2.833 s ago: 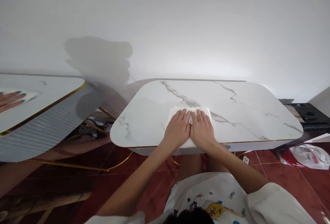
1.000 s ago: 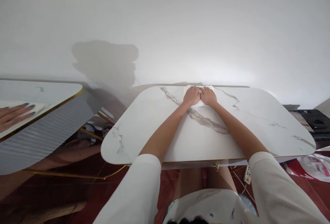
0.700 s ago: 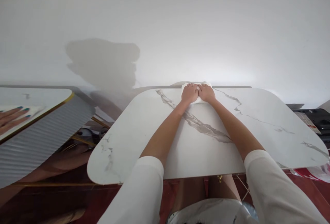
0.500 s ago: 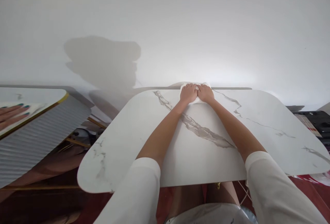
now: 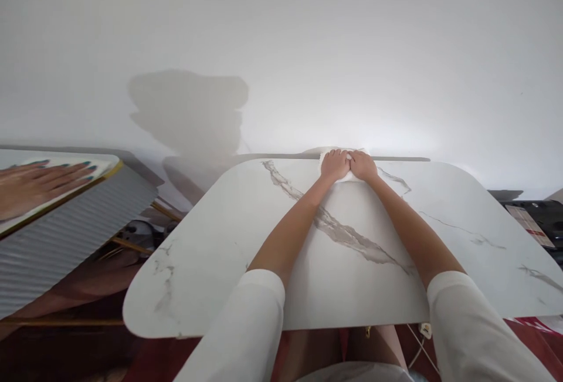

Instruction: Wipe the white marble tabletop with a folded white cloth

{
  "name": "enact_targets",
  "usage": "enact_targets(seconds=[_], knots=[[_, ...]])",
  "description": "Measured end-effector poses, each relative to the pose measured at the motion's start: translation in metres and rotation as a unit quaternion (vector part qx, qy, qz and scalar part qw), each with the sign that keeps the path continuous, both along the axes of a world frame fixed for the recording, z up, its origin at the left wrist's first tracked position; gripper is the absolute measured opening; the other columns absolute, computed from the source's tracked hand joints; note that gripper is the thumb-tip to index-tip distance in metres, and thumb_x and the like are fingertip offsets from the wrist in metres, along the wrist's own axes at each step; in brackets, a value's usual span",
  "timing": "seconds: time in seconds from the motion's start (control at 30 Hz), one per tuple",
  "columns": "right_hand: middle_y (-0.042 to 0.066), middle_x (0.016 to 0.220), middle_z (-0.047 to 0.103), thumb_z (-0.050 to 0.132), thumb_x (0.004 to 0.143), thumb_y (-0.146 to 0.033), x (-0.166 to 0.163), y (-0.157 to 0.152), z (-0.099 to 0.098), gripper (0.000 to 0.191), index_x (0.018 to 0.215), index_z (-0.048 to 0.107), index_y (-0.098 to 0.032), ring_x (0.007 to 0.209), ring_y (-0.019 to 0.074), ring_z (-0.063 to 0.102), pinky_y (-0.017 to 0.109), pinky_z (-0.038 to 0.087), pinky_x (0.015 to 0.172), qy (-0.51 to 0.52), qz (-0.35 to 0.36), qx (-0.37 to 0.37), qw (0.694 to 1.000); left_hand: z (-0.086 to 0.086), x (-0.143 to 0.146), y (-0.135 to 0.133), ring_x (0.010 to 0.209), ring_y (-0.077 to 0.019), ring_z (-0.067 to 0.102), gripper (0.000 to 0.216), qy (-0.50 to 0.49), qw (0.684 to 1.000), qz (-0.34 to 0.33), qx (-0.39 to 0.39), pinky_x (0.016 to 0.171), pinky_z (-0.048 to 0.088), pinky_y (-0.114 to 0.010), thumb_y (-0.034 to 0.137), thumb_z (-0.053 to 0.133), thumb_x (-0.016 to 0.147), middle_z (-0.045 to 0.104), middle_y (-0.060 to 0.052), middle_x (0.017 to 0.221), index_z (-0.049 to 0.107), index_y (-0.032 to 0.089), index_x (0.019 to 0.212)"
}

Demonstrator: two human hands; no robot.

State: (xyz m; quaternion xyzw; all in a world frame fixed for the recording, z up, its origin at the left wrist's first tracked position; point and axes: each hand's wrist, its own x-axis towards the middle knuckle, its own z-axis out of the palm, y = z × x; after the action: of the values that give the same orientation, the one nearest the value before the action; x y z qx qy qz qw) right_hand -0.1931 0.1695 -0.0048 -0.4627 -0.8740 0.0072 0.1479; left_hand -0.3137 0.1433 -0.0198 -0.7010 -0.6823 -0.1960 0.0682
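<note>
My left hand (image 5: pixel 335 164) and my right hand (image 5: pixel 363 165) lie side by side at the far edge of the white marble table (image 5: pixel 229 241). Both press flat on a folded white cloth (image 5: pixel 349 176), which shows only as a thin rim around the hands. The fingers lie stretched out and pressed down on the cloth, reaching over the table's far edge. My arms are fully extended across the tabletop.
A plain white wall stands right behind the table. At the left, another person's hand (image 5: pixel 39 179) with teal nails rests on a second, gold-edged marble table (image 5: pixel 79 217). A black device (image 5: pixel 534 223) sits at the far right. The floor is red tile.
Over 2.8 seconds both hands slid the cloth from the near edge to the far edge. In the last second they stay there. The other person's hand has slid further right.
</note>
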Motion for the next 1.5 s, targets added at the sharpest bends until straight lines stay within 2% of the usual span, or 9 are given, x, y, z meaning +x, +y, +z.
enact_targets(seconds=[0.2,0.4,0.77,1.0,1.17,1.37,1.5], knots=[[0.016,0.140,0.054,0.028,0.098,-0.019,0.004,-0.020,-0.004,0.046,0.138,0.049,-0.012,0.129,0.0285,0.045,0.041,0.033,0.104,-0.005,-0.010,0.024,1.000,0.001,0.003,-0.021,0.119,-0.0262,0.050,0.034,0.003,1.000,-0.020,0.002,0.102,0.038,-0.041,0.019,0.035,0.095,0.059,-0.013,0.126,0.054,0.015,0.123],[0.016,0.147,0.048,0.028,0.097,-0.020,0.017,-0.057,-0.007,0.048,0.140,0.047,-0.011,0.133,0.0291,0.041,0.041,0.032,0.106,-0.010,-0.009,0.031,0.999,0.000,0.017,-0.058,0.124,-0.0263,0.047,0.035,0.003,1.000,-0.014,0.008,0.105,0.035,-0.040,0.019,0.036,0.095,0.056,-0.014,0.130,0.052,0.015,0.126],[0.016,0.149,0.045,0.028,0.098,-0.023,0.048,-0.175,-0.004,0.050,0.144,0.044,-0.010,0.137,0.0313,0.039,0.043,0.031,0.110,-0.021,-0.023,0.011,0.999,0.004,0.044,-0.176,0.122,-0.0280,0.046,0.039,0.020,0.999,-0.044,-0.017,0.103,0.038,-0.042,0.020,0.033,0.095,0.054,-0.014,0.132,0.050,0.014,0.129],[0.016,0.151,0.043,0.029,0.099,-0.025,0.071,-0.240,-0.004,0.050,0.144,0.043,-0.010,0.138,0.0325,0.038,0.045,0.031,0.111,-0.030,-0.013,0.015,0.999,0.006,0.070,-0.244,0.132,-0.0301,0.042,0.043,0.012,0.999,-0.022,-0.029,0.109,0.035,-0.044,0.021,0.035,0.095,0.049,-0.016,0.142,0.046,0.013,0.136],[0.016,0.152,0.043,0.030,0.098,-0.023,0.077,-0.263,-0.005,0.050,0.145,0.043,-0.011,0.140,0.0321,0.038,0.047,0.032,0.112,-0.022,-0.012,0.008,1.000,0.006,0.077,-0.268,0.137,-0.0312,0.040,0.045,-0.002,0.999,0.005,-0.042,0.112,0.033,-0.046,0.024,0.036,0.095,0.046,-0.014,0.147,0.046,0.014,0.138],[0.016,0.152,0.043,0.031,0.098,-0.022,0.082,-0.287,-0.006,0.050,0.144,0.045,-0.011,0.140,0.0313,0.039,0.046,0.033,0.112,-0.007,-0.004,0.016,1.000,0.003,0.081,-0.293,0.137,-0.0320,0.041,0.048,-0.002,0.999,0.007,-0.038,0.112,0.035,-0.046,0.025,0.035,0.095,0.046,-0.015,0.148,0.047,0.013,0.140],[0.016,0.151,0.044,0.036,0.096,-0.023,0.086,-0.303,-0.009,0.049,0.143,0.047,-0.011,0.139,0.0317,0.040,0.047,0.035,0.111,0.003,0.007,0.027,1.000,-0.001,0.085,-0.313,0.137,-0.0327,0.041,0.050,0.004,1.000,0.018,-0.013,0.112,0.035,-0.047,0.024,0.035,0.093,0.047,-0.016,0.147,0.047,0.011,0.140]])
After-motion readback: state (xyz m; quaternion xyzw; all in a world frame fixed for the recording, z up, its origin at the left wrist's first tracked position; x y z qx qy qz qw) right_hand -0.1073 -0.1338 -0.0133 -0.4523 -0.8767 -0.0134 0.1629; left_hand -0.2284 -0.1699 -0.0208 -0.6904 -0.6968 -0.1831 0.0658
